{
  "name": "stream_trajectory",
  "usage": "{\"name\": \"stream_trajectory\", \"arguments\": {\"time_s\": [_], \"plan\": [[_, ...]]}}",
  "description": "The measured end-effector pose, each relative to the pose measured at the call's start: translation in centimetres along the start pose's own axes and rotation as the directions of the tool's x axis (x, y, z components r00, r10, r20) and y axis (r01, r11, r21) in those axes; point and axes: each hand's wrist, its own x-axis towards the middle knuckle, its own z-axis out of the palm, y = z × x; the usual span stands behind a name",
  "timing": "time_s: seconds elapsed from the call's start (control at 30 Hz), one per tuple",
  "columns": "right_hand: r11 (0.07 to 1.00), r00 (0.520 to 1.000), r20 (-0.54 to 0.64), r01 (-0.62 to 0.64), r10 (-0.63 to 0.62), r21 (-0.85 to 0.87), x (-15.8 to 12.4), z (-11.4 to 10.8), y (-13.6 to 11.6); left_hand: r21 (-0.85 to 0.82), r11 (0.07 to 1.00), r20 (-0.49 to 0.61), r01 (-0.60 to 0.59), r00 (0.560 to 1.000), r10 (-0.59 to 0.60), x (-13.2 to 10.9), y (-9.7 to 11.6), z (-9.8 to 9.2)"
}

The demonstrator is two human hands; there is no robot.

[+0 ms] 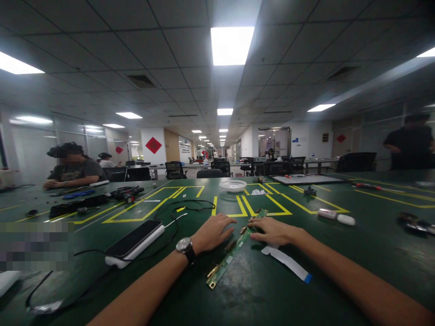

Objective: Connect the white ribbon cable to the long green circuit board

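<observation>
A long, narrow green circuit board [234, 252] with several metal-edged connectors lies slantwise on the green table in front of me. My right hand [274, 232] grips its far part, the fingers over the upper edge and the thumb near the side. Just left of the board, my left hand [214, 232] hovers or rests with thumb and fingers apart, holding nothing; a wristwatch [184, 245] is on that wrist. From beneath my right hand a white flat ribbon cable [288, 264] with a blue end reaches toward me. Whether it joins the board is hidden.
To the left, a phone [136, 237] lies on a white power bank [144, 249] among black cables. Beyond my hands stands a white round basket [233, 185]. White earbud cases [345, 220] lie right. A person [79, 167] sits across the table at left; another [409, 140] stands right.
</observation>
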Motion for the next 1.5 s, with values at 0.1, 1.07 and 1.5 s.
{"name": "stream_trajectory", "arguments": {"time_s": [0.1, 1.07, 1.5], "plan": [[0.996, 0.999, -0.002, 0.039, -0.039, 0.080, 0.1, 0.0, -0.6, 0.023, 1.000, 0.010, -0.017, 1.000, 0.016, 0.0, 0.1, 0.0], [0.969, 0.970, -0.022, -0.241, 0.241, -0.044, -0.1, -1.6, 0.5, -0.042, 0.995, 0.173, -0.088, 0.980, 0.094, -0.1, 0.6, 0.8], [0.988, 0.989, -0.035, -0.138, 0.141, 0.068, 0.4, -0.4, -0.6, -0.038, 0.994, 0.155, -0.101, 0.982, 0.105, -0.2, 0.5, 1.0]]}}
